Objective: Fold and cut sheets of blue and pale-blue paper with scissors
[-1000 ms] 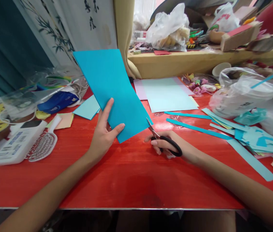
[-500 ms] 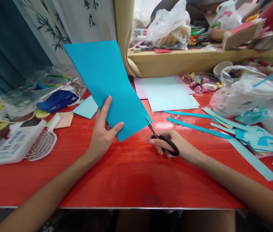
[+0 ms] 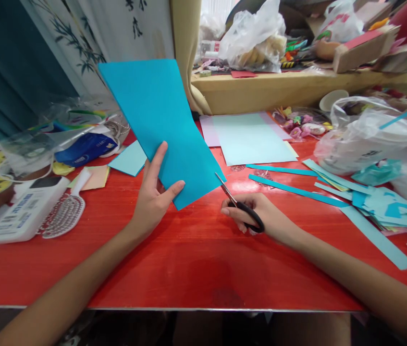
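Note:
A large blue sheet of paper (image 3: 156,115) is held up over the table, tilted, its narrow lower edge toward me. My left hand (image 3: 154,192) grips its lower left edge, with thumb and a finger on the front face and the other fingers behind. My right hand (image 3: 253,211) is closed round the black handles of a pair of scissors (image 3: 248,216). The blades point up and left, and their tips are at the sheet's lower right corner. The blades look nearly together; whether paper lies between them I cannot tell.
On the red table (image 3: 189,274), blue paper strips (image 3: 297,191) and a pile of offcuts (image 3: 390,206) lie right. Pale sheets (image 3: 253,142) lie behind. A hairbrush (image 3: 66,211) and a white box-like item (image 3: 26,209) are left; a plastic bag with a cup (image 3: 365,134) stands right.
The scissors' handles have moved slightly left and the blades look closer together. The blue sheet and my left hand have barely moved.

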Demonstrator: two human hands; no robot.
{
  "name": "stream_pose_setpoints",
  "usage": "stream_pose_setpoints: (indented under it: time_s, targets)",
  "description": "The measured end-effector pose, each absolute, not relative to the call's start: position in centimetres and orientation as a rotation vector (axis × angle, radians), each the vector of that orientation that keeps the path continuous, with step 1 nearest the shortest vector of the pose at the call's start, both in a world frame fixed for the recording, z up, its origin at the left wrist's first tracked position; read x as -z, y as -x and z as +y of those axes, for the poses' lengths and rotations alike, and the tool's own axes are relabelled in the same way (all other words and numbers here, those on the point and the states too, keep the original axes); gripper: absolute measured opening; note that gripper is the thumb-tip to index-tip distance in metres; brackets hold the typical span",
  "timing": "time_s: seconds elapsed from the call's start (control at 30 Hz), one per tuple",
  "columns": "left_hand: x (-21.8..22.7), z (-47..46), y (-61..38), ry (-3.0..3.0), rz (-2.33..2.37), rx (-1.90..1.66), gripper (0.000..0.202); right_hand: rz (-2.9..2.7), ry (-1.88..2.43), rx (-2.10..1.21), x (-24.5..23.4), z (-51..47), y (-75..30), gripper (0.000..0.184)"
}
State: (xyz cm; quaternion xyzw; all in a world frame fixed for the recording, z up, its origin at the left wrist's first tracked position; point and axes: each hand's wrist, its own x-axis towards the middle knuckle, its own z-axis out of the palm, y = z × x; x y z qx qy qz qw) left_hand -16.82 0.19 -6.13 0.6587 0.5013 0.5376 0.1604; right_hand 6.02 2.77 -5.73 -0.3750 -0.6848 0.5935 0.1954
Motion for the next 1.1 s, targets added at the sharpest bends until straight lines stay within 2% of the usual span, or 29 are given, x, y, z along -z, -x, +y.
stream_pose_setpoints:
  time_s: [0.23, 0.53, 1.1]
  targets:
    - [6.11, 0.16, 16.78, -1.864, 1.437, -1.529, 0.065, -1.906, 1.009, -1.668, 5.48, 2.54, -5.97, 0.020]
    - [6.12, -0.05, 16.65, -1.926, 1.452, -1.499, 0.066, -1.837, 1.073, -1.688, 5.73, 2.36, -5.78, 0.029]
    - [6.25, -0.26, 16.47, -1.921, 1.447, -1.471, 0.068, -1.901, 0.986, -1.620, 5.93, 2.15, -5.49, 0.032]
